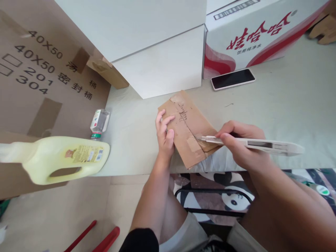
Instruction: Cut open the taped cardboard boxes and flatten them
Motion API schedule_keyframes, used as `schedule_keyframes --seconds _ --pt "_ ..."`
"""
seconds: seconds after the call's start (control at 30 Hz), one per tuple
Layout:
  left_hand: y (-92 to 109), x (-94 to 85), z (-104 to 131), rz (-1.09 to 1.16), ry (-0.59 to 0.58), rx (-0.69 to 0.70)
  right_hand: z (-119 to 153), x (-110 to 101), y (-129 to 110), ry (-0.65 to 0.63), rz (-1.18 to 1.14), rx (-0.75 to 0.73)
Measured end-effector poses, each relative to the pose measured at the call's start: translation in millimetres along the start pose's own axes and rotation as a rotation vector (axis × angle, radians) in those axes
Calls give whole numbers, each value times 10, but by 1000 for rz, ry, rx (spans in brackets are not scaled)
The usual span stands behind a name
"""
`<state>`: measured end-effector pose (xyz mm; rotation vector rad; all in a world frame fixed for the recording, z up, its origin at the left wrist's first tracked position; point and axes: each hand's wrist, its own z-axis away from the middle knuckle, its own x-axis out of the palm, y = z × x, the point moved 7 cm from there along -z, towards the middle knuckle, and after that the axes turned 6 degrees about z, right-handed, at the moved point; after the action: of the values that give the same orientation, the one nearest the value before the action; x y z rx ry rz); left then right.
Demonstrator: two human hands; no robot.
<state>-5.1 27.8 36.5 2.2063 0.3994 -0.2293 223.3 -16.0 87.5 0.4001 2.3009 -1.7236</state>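
A small flat brown cardboard box lies at an angle near the front edge of the table, with handwriting and a taped seam on its top. At its left edge is my left hand, fingers bent over the top and holding it. My right hand is closed around a white utility knife. The knife's blade points left and its tip touches or nearly touches the taped seam near the box's lower right; how deep it sits I cannot tell.
Behind stand large white cartons and a red-and-white water carton, with a phone before it. To the left are a small clear bottle, a pale yellow jug and a big brown carton. The table edge runs below my hands.
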Motion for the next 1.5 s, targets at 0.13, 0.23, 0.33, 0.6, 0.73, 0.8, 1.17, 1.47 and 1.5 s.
schedule_keyframes --seconds 0.13,0.23,0.33,0.6,0.73,0.8,1.17,1.47,1.5 --pt "-6 1 2 7 -8 6 0 28 11 -62 -22 3" --pt "-5 -4 0 12 -9 10 0 -10 24 -19 -49 29" --pt "-6 -5 -4 1 -18 6 1 -30 15 -7 -61 29" --pt "-20 -13 -7 -16 -15 4 0 -40 -13 -22 -65 19" --pt "-26 -15 -8 -33 -28 -8 2 -38 -11 -21 -53 31" --pt "-23 -17 -10 -28 -33 -7 0 -46 -12 -4 -64 34" --pt "-11 -15 -12 3 -26 5 26 10 92 -24 -170 116" --pt "-22 -20 -15 -24 -33 -15 67 3 210 -7 -269 113" --pt "-25 -19 -15 -25 -34 -20 70 28 215 -44 -249 120"
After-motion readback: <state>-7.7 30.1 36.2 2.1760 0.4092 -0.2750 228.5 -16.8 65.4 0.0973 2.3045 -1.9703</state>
